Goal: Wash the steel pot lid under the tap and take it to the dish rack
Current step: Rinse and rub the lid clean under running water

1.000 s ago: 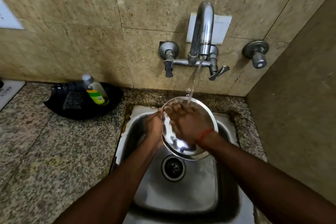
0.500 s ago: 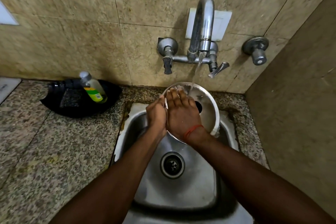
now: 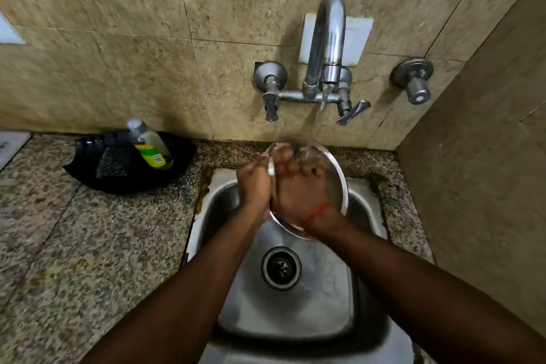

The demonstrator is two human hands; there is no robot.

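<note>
Both hands on steel pot lid (image 3: pixel 334 174), held tilted over sink (image 3: pixel 295 304) under tap (image 3: pixel 326 38) stream: your left hand (image 3: pixel 254 186) pinches near rim, right hand (image 3: pixel 298 189) fingers (image 3: pixel 291 161) spread flat across face; dish rack not in view.

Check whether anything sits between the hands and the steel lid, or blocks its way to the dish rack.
Nothing separates them: the left hand grips the lid at its edge and the right hand lies flat on it under the running water. No dish rack is in view, so that path cannot be judged.
</note>
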